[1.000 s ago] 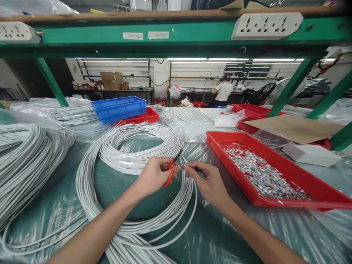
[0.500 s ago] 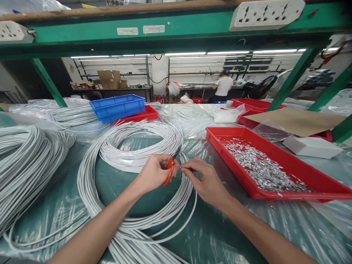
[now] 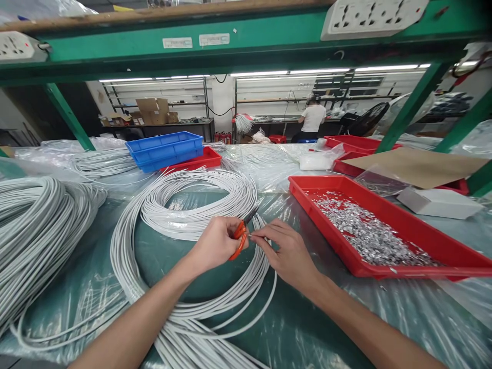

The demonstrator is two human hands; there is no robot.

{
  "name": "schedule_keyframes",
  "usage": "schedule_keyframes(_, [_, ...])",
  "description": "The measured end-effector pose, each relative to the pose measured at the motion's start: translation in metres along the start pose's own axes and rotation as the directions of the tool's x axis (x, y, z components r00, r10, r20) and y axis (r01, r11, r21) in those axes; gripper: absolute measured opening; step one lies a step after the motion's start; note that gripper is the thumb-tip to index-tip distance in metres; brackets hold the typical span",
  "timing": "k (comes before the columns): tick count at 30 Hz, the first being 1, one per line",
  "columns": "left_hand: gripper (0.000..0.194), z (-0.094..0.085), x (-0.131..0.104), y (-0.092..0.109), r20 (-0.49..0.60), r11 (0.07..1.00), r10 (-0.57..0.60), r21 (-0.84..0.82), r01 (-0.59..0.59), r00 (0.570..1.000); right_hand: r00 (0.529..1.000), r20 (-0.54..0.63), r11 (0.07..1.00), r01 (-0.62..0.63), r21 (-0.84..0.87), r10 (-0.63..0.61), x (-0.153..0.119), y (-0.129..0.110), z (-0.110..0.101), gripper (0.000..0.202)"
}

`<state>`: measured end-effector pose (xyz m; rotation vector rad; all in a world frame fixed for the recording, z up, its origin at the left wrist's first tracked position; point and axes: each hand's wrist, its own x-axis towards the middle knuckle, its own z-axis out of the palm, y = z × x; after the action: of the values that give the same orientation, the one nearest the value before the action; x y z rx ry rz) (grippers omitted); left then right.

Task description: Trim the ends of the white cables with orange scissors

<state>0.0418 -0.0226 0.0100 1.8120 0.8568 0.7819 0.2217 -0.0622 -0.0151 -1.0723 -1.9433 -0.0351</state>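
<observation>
Orange-handled scissors [image 3: 239, 240] are gripped in my left hand [image 3: 217, 243], their dark blades pointing up and to the right. Close beside it, my right hand [image 3: 286, 251] pinches something thin between thumb and fingertips. It looks like the end of a white cable [image 3: 274, 287], which curves up from the coil below toward this hand. The fingertips of both hands nearly meet, so the exact contact is hard to see. Beneath them lies a large coil of white cable [image 3: 126, 256], with a smaller ring of cable [image 3: 200, 225] behind.
At right sits a red tray [image 3: 319, 225] holding many small shiny metal pieces. Another thick cable bundle [image 3: 46, 236] lies left. A blue bin [image 3: 165, 151] rests partly on a red one. Overhead runs a green beam [image 3: 269, 41] with power strips. A person [image 3: 313, 120] is far back.
The scissors have turned slightly in my left hand, and their blades show more clearly. Both hands stay close together, with only small finger shifts.
</observation>
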Motion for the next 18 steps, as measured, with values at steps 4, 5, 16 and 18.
schedule_keyframes(4, [0.003, 0.0004, -0.0003, 0.0001, 0.008, 1.0, -0.001, 0.009, 0.001, 1.0, 1.0, -0.01, 1.0, 0.024, -0.006, -0.024, -0.0004, 0.0, 0.0009, 0.012])
schedule_keyframes(5, [0.003, 0.0004, -0.0004, 0.0001, 0.006, 1.0, 0.006, 0.026, -0.006, 1.0, 1.0, -0.011, 1.0, 0.028, -0.009, -0.028, -0.0004, -0.0003, 0.001, 0.012])
schedule_keyframes(16, [0.004, -0.0017, -0.001, 0.001, -0.009, 0.997, 0.01, 0.079, -0.01, 1.0, 1.0, -0.016, 1.0, 0.027, 0.005, -0.027, 0.0004, -0.0027, -0.0012, 0.012])
schedule_keyframes(18, [0.004, -0.0014, -0.0006, 0.0014, -0.009, 0.999, -0.008, 0.035, 0.008, 1.0, 1.0, -0.023, 1.0, 0.013, 0.026, -0.013, 0.0011, -0.0031, -0.0025, 0.012])
